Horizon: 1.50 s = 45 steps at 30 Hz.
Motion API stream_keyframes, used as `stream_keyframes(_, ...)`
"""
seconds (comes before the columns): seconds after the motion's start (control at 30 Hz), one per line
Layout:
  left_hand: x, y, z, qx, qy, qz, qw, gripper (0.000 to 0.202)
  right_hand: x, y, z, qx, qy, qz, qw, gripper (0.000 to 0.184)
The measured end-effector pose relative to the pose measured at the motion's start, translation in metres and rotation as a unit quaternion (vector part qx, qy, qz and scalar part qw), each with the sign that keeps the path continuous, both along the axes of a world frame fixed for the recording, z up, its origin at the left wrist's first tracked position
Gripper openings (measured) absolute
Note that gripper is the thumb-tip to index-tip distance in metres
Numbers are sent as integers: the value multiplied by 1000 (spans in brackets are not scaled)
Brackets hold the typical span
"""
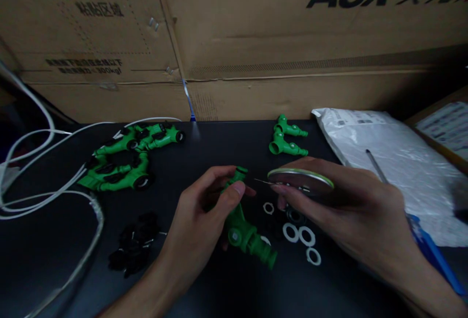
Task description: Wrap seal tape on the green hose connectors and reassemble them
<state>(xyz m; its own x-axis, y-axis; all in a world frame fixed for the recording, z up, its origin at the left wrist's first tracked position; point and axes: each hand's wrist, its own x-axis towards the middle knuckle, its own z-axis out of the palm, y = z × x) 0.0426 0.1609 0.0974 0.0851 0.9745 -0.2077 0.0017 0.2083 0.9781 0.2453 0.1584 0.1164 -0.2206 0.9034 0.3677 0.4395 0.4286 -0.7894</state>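
Note:
My left hand is closed around a green branched plastic pipe fitting, which lies tilted with its ribbed end toward the lower right. In my right hand is a shallow round lid-like disc with a green and silver rim and small shiny bits on it. A thin metal needle-like piece sticks out leftward from those fingertips, pointing at the fitting's upper end but apart from it. Below my right hand lie several white ring washers and a dark ring, partly hidden by the fingers.
Two green fittings stand at the back. Several green-and-black fittings lie at the left beside white cables. A heap of small black parts is nearer. A white plastic parcel and a blue-handled tool are at the right; cardboard stands behind.

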Motion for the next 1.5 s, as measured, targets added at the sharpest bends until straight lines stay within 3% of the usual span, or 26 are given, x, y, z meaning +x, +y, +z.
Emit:
stream_keyframes(0.1,-1,-3,-3,-13,18,-8,1000,36,-1,2,-1,-80,74,10,994,4)
stream_keyframes(0.27,-2,-3,-5,37,41,-9,998,31,-3,11,-3,-250,180,59,950,8)
stream_keyframes(0.47,-2,-4,-8,0,30,-14,999,32,-2,13,-2,-326,223,96,914,12)
stream_keyframes(0.77,4,-7,0,-53,12,1,999,35,-2,12,-1,-311,205,91,924,13)
stream_keyframes(0.97,-1,-5,-7,14,-32,-29,999,23,-4,11,1,-279,169,64,943,19)
stream_keyframes(1.3,1,-8,-5,-24,-85,-82,993,18,-8,10,-1,-279,168,76,942,18)
stream_keyframes(1.5,1,-8,-3,-20,-64,-66,996,22,-7,10,-2,-271,160,70,946,17)
